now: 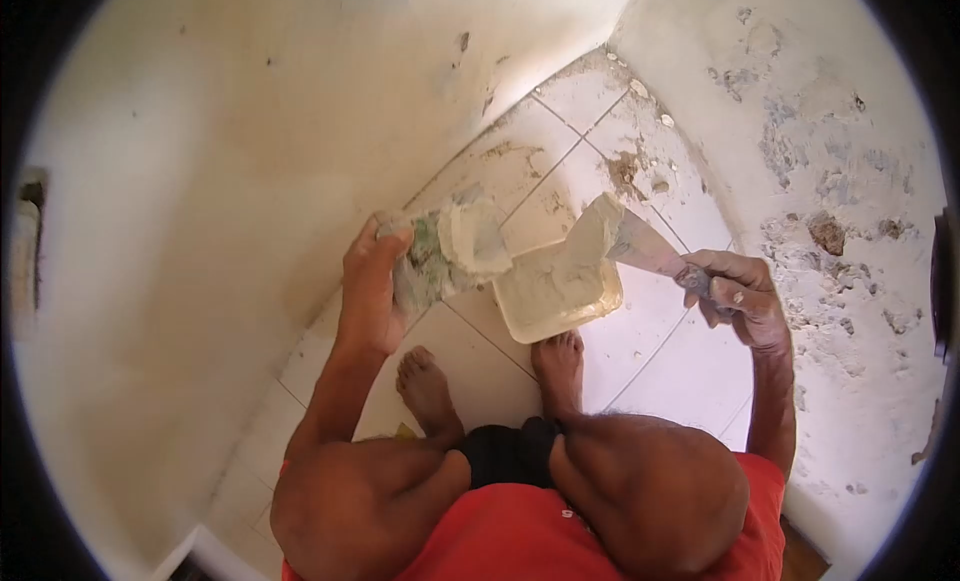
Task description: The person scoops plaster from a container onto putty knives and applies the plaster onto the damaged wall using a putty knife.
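Note:
My left hand (377, 271) is closed round the edge of a flat, stained board (425, 256), its thumb lying on top. Pale putty (475, 236) is heaped on the board's right end. In my right hand (742, 293) is the handle of a putty knife (645, 243), whose blade points left and carries pale putty near its tip. Between the two, a rectangular plastic tub (520, 316) with putty smeared inside sits above the tiled floor near my feet; the knife's blade overlaps its far right corner in view.
Walls rise on both sides, the right wall (850, 221) patchy with chipped holes. Dirt and crumbs (628, 169) lie on the white floor tiles (640, 331) toward the far corner. My bare feet (428, 389) and bent knees (650, 491) are close below the tub.

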Motion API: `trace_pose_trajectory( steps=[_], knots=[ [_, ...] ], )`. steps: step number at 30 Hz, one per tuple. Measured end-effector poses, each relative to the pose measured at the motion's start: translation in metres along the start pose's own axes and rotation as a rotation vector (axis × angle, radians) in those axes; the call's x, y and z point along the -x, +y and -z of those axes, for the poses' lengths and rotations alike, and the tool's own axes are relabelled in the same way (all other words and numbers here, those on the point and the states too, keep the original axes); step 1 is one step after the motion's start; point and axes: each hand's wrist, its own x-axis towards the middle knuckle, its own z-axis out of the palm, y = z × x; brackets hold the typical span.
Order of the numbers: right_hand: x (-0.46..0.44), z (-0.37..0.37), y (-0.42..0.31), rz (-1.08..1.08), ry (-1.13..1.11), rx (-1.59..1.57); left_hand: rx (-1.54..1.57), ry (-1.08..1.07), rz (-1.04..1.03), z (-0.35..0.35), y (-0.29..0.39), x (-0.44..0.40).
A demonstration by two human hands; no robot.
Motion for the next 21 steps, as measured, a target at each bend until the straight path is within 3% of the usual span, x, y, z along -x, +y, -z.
trace_pose_trajectory(
  steps=[3,9,21],
  knots=[
    [-0.005,-0.013,0.021,-0.012,0.024,-0.129,0.100,0.157,0.089,0.014,-0.004,0.011],
    [-0.019,-0.033,-0.006,0.173,-0.066,-0.542,0.142,0.056,0.061,0.000,0.004,0.024],
    [-0.090,-0.065,-0.092,0.712,0.040,-0.677,0.157,0.003,0.053,0.037,-0.033,0.024]
  ],
)
